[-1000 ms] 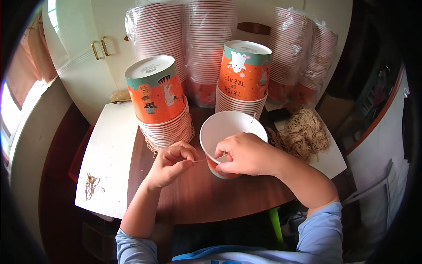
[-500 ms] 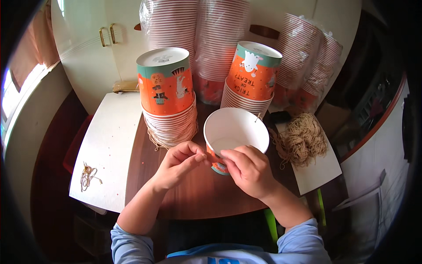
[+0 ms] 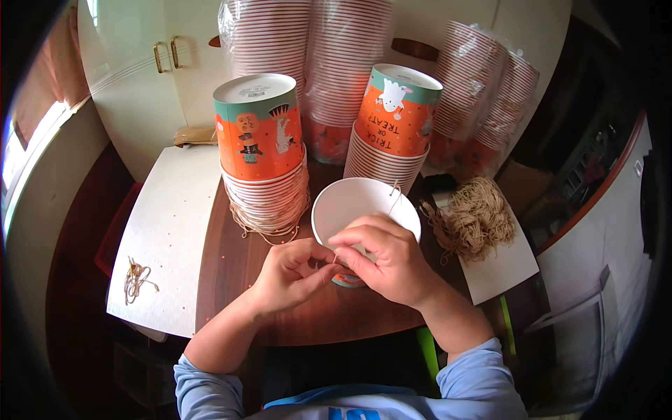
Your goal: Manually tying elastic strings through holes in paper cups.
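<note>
Head view: hands (image 3: 383, 256) together, pinching string (image 3: 335, 258) at cup (image 3: 353, 199); brown table (image 3: 280, 322), white ends (image 3: 161, 238), cream cupboard (image 3: 196, 115) behind

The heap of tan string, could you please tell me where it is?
In the head view, the heap of tan string lies on the right side of the table, right of the open bucket.

A peach curtain (image 3: 52, 91) hangs at the bright window (image 3: 21, 155), left of a pale cabinet (image 3: 133, 119) with brass handles (image 3: 173, 53).
</note>
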The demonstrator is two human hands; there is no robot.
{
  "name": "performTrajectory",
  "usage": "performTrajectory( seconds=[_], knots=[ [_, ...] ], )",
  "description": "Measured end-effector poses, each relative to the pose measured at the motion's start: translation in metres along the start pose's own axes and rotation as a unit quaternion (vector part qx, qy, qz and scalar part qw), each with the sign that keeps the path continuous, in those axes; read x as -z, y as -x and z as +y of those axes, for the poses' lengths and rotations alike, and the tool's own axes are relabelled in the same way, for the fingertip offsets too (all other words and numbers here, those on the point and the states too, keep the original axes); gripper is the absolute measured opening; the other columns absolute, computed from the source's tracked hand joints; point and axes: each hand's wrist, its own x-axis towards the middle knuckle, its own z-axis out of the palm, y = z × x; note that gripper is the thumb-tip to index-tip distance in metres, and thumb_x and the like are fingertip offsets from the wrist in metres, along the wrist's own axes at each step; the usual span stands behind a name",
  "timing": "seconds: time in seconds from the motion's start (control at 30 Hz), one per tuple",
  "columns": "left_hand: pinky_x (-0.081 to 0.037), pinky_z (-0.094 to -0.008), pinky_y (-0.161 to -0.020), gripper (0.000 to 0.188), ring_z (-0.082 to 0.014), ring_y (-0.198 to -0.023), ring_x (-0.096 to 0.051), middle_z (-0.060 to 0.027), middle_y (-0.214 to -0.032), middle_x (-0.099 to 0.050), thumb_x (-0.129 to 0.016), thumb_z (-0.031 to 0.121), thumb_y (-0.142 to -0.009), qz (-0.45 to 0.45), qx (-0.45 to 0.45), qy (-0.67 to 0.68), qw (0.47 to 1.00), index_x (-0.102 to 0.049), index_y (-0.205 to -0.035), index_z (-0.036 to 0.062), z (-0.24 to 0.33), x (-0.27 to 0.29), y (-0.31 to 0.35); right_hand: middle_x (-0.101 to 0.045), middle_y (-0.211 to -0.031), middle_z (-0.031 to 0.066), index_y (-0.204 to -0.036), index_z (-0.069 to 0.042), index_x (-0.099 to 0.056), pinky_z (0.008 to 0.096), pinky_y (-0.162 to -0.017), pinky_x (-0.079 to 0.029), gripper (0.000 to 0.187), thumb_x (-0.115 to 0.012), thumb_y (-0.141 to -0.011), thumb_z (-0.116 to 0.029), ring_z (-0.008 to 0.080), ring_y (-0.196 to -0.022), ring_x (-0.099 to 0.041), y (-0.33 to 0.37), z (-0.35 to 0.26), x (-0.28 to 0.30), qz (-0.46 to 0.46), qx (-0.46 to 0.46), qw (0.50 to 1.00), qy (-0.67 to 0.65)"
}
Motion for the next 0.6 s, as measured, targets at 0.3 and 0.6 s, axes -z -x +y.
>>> performTrajectory(
  seconds=[0.3, 0.6],
  knots=[
    [-0.049, -0.0227, -0.073, 0.007, -0.0089, -0.083, -0.061, -0.0068, -0.089, -0.065, -0.060, 0.000, -0.087, -0.035, 0.064, 0.251, 0.965, -0.057, -0.093, -0.0036, -0.006, 0.002, 0.006, -0.057, -0.084, 0.0013, -0.078, -0.009, -0.063, 0.0325, -0.072, -0.040, 0.014, -0.071, -0.067, -0.007, 0.0207, -0.077, -0.053, 0.032, -0.010, -0.001, 0.056, 0.028, 0.991, 0.117],
    [-0.048, -0.0214, -0.070, 0.005, -0.0089, -0.081, -0.061, -0.0065, -0.085, -0.065, -0.059, -0.001, -0.087, -0.035, 0.066, 0.231, 0.970, -0.058, -0.090, -0.0034, -0.001, 0.009, 0.006, -0.057, -0.094, 0.0030, -0.089, -0.008, -0.064, 0.0348, -0.075, -0.038, 0.024, -0.072, -0.067, -0.007, 0.0209, -0.080, -0.053, 0.031, -0.018, -0.021, 0.055, -0.003, 0.975, 0.213]
  ],
)
